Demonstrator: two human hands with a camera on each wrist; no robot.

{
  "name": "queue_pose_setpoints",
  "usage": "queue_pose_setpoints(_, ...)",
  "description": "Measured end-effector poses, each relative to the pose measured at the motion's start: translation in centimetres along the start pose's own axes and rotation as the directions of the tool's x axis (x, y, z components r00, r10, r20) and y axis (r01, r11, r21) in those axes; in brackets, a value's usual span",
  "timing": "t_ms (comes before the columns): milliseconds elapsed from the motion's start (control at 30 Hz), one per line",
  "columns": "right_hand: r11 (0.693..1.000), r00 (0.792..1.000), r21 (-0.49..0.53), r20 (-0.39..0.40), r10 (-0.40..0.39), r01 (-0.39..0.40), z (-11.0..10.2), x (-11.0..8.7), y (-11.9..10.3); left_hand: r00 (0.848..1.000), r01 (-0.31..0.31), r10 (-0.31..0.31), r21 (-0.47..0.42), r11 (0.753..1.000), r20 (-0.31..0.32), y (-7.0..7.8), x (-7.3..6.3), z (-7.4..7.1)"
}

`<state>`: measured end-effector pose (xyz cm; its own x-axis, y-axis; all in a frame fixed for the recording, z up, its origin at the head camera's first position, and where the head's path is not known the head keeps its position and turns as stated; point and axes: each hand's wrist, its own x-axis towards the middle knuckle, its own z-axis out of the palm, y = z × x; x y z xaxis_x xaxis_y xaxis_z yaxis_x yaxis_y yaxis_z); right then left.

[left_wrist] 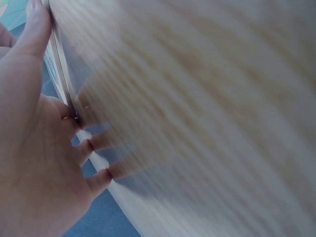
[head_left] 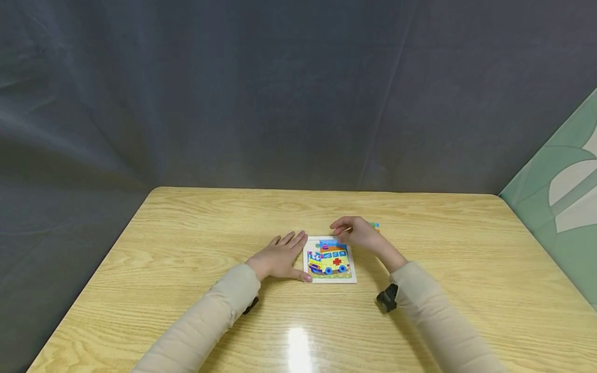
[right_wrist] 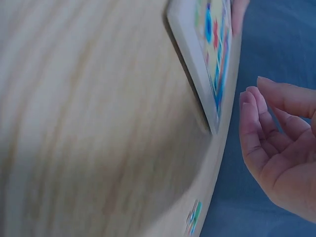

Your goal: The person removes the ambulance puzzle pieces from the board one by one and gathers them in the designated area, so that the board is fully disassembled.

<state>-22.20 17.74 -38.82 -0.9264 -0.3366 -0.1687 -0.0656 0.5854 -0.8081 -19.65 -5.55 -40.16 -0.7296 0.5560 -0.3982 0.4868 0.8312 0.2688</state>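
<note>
A small jigsaw puzzle (head_left: 328, 261) in a pale frame lies on the wooden table, its picture a yellow ambulance with a red cross. Pale backing shows at its upper left corner. My left hand (head_left: 280, 257) lies with fingers spread along the frame's left side, the thumb on its lower left corner. Above the top right of the puzzle hovers my right hand (head_left: 356, 231). In the right wrist view its fingers (right_wrist: 250, 131) are loosely bent, with nothing between them and the thumb. A colourful puzzle piece (right_wrist: 194, 217) lies on the table near that hand, partly hidden in the head view.
The table (head_left: 186, 223) reaches back to a dark grey curtain (head_left: 280, 103). A green and white patterned panel (head_left: 569, 191) stands at the right. Dark wrist devices, one being a black camera (head_left: 387, 299) under the right sleeve, sit close over the tabletop.
</note>
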Motion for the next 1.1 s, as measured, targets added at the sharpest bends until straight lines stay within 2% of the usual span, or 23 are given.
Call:
queue_pose_setpoints(200, 0.995, 0.997, -0.095, 0.064, -0.035, 0.041, 1.2, 0.2, -0.3, 1.000, 0.008, -0.008, 0.004, 1.000, 0.007, 0.1, -0.1, -0.1)
queue_pose_setpoints(700, 0.954, 0.996, -0.293, 0.084, -0.042, 0.065, 2.5, 0.5, -1.0, 1.000, 0.010, -0.010, -0.004, 1.000, -0.004, -0.2, 0.1, 0.2)
queue_pose_setpoints(900, 0.939, 0.992, -0.328, 0.105, -0.069, 0.100, 2.7, 0.4, -1.1, 1.000, 0.012, -0.012, 0.001, 1.000, -0.004, -0.2, 0.0, 0.2)
queue_pose_setpoints(1100, 0.940, 0.992, -0.329, 0.113, -0.053, 0.087, 2.7, 0.4, -1.2, 1.000, 0.012, -0.012, 0.008, 1.000, -0.007, -0.1, 0.1, 0.2)
